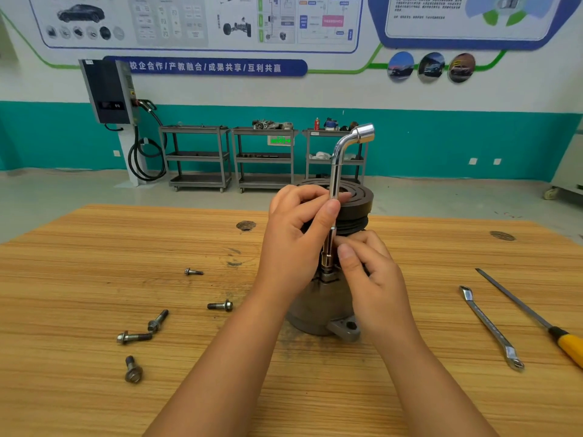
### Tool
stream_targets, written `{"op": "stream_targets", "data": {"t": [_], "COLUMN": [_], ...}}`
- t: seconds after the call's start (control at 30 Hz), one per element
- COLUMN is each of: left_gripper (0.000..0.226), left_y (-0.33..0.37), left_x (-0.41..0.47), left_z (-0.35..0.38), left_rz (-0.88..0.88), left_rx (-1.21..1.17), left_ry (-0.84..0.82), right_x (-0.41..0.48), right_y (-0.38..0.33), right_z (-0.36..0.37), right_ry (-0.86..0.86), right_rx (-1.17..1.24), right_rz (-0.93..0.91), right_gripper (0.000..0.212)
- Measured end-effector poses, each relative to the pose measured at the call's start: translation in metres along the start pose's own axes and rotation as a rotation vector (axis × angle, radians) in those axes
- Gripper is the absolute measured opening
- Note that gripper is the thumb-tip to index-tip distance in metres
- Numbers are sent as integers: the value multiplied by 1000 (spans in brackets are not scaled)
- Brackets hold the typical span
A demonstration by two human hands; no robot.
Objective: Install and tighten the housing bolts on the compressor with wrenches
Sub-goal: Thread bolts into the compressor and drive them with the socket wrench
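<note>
Fingers (306, 195) of our left hand (293, 247) curl round the upright chrome shaft of the socket wrench (339, 159), thumb pressed against it. Our right hand (369, 272) pinches the same shaft lower down, just above its socket end. Both hands hold the tool, and neither is spread.

We work at a wooden table (94, 247). On it, between our forearms, the compressor (318, 307) stands on end, black pulley uppermost and a mounting ear jutting toward us at the base. We judge it heavy, rigid cast metal. It should sit steady under light turning but may twist on the smooth wood once we pull hard, so one hand belongs on its body then.

The wrench is stiff and polished, likely slippery. Spinning the shaft between fingertips suits running a bolt down, and the bent top arm is the place to grip for leverage. Its socket meets the housing flange on what we take to be a bolt head, mostly hidden.

Well to the right lie a ring spanner (487, 323) and a yellow-handled screwdriver (568, 342). To the left, five loose bolts (134, 337) lie scattered; they are small, flanged and prone to roll, so we pick them up by the head.
</note>
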State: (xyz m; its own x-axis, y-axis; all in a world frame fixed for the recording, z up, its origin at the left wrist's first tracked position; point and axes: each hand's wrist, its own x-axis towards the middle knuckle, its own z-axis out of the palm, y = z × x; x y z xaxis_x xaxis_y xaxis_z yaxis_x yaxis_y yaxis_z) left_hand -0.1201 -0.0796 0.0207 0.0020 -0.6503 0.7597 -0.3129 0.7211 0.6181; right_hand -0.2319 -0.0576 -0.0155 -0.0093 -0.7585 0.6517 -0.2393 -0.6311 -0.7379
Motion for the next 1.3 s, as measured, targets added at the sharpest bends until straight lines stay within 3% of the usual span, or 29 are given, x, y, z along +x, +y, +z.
{"op": "stream_targets", "data": {"t": [0.33,0.5,0.8,1.0,1.07,1.3], "left_gripper": [27,9,16,5,10,26], "left_y": [-2,0,2,0,-1,-3], "left_x": [-2,-4,-4,-5,-5,-5], "left_z": [1,1,3,1,1,1], "left_rz": [17,7,-25,-4,-9,12], "left_rx": [18,-37,-38,-60,-62,-40], "left_ry": [-4,20,51,53,58,60], "right_x": [3,3,3,3,2,1], "right_y": [0,1,1,4,3,3], "right_z": [-3,-3,-3,-1,0,-3], "right_ry": [-30,-4,2,45,32,-40], "right_rx": [-17,-63,-91,-133,-87,-24], "right_rz": [36,27,22,21,27,18], "right_gripper": [23,19,18,13,5,22]}}
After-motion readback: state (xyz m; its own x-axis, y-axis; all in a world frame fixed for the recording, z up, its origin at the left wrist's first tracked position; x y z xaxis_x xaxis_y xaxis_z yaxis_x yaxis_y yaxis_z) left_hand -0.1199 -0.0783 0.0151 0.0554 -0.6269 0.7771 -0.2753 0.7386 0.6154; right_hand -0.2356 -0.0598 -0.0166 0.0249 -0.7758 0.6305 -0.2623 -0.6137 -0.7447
